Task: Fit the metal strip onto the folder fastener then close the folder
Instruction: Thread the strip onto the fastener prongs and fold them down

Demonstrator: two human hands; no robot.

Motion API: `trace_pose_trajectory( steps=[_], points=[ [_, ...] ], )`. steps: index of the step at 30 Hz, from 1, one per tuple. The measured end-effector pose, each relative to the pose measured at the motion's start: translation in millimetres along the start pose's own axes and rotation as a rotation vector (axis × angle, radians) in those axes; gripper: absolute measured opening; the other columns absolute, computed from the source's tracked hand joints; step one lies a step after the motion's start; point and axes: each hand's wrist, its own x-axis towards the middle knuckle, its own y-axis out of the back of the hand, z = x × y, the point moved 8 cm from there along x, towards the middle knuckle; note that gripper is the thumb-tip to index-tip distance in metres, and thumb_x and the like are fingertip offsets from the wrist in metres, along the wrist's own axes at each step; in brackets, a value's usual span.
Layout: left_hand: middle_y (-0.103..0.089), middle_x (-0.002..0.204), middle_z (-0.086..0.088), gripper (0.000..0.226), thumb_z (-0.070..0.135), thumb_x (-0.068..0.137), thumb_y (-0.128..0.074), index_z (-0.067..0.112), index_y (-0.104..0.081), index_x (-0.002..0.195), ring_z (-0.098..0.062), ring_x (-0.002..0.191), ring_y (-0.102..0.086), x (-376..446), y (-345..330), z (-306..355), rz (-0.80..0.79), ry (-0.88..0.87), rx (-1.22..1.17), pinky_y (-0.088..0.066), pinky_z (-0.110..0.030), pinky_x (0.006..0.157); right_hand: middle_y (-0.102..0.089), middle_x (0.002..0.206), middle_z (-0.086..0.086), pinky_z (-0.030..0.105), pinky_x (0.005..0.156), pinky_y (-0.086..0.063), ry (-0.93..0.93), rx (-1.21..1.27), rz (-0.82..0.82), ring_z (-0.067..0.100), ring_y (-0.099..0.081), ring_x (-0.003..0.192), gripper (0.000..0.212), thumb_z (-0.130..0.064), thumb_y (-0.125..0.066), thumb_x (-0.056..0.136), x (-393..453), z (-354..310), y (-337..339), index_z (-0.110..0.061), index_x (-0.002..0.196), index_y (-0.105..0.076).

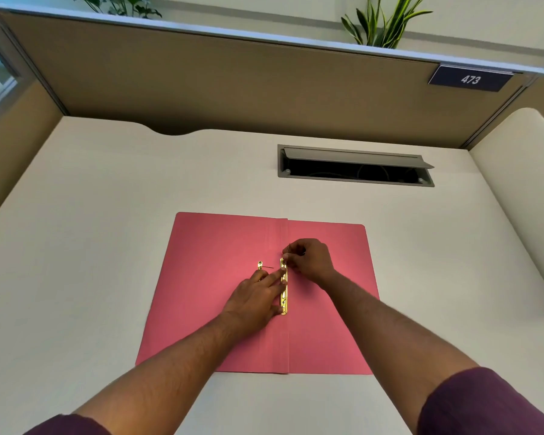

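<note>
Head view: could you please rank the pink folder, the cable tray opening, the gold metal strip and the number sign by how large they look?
1. pink folder
2. cable tray opening
3. number sign
4. gold metal strip

The sign sits farther away, so its rank over the strip is unsure.

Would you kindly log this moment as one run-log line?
folder: open, flat on desk | strip: on spine, under left hand | right hand: pinching prong at strip's far end | folder not closed

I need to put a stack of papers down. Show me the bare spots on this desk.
Bare desk lies left of the pink folder, between the folder and the cable hatch, and right of the folder. The folder's spine is crowded: both hands, left and right, work the gold strip.
</note>
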Motion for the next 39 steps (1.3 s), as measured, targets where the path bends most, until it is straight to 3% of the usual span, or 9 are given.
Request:
trace_pose_trajectory(
  steps=[8,18,23,29,39],
  points=[
    [-0.030,0.161,0.004,0.062,0.041,0.086,-0.067,0.022,-0.048,0.142,-0.027,0.129,-0.041,0.5,0.6,-0.9,0.010,-0.010,0.002,-0.051,-0.045,0.095,-0.079,0.081,-0.008,0.042,0.082,-0.062,0.010,-0.105,-0.069,0.010,-0.072,0.074,0.009,-0.020,-0.084,0.080,12.4,-4.6,-9.3,-0.021,0.088,-0.081],
    [-0.031,0.161,0.002,0.065,0.041,0.084,-0.070,0.022,-0.047,0.141,-0.026,0.127,-0.042,2.7,-2.0,-0.1,0.005,-0.022,0.032,-0.052,-0.043,0.093,-0.078,0.076,-0.002,0.049,0.077,-0.063,-0.028,0.015,0.041,0.021,-0.075,0.072,0.008,-0.016,-0.082,0.078,8.7,7.5,-5.0,-0.021,0.075,-0.077],
    [-0.030,0.161,0.002,0.065,0.040,0.085,-0.069,0.021,-0.045,0.143,-0.027,0.129,-0.040,2.8,-0.1,0.3,-0.003,-0.010,0.039,-0.050,-0.043,0.094,-0.078,0.072,0.005,0.050,0.074,-0.064,-0.045,0.088,0.085,0.027,-0.076,0.067,0.007,-0.010,-0.082,0.078,4.3,12.0,-2.4,-0.013,0.077,-0.076],
    [-0.027,0.162,0.001,0.066,0.039,0.087,-0.068,0.020,-0.042,0.145,-0.027,0.130,-0.039,2.5,1.2,3.5,-0.011,-0.006,0.055,-0.050,-0.042,0.094,-0.075,0.063,0.000,0.048,0.071,-0.064,-0.059,0.074,0.136,0.017,-0.072,0.056,0.007,-0.007,-0.079,0.077,2.3,15.6,0.0,-0.013,0.075,-0.076],
    [-0.029,0.161,0.002,0.066,0.040,0.087,-0.068,0.021,-0.043,0.145,-0.026,0.129,-0.039,2.2,-1.8,0.1,-0.007,-0.006,0.050,-0.050,-0.041,0.094,-0.075,0.064,-0.003,0.049,0.073,-0.064,-0.129,0.075,0.149,0.016,-0.070,0.059,0.012,-0.018,-0.086,0.075,6.5,18.0,-0.8,-0.020,0.068,-0.077]
  ],
)
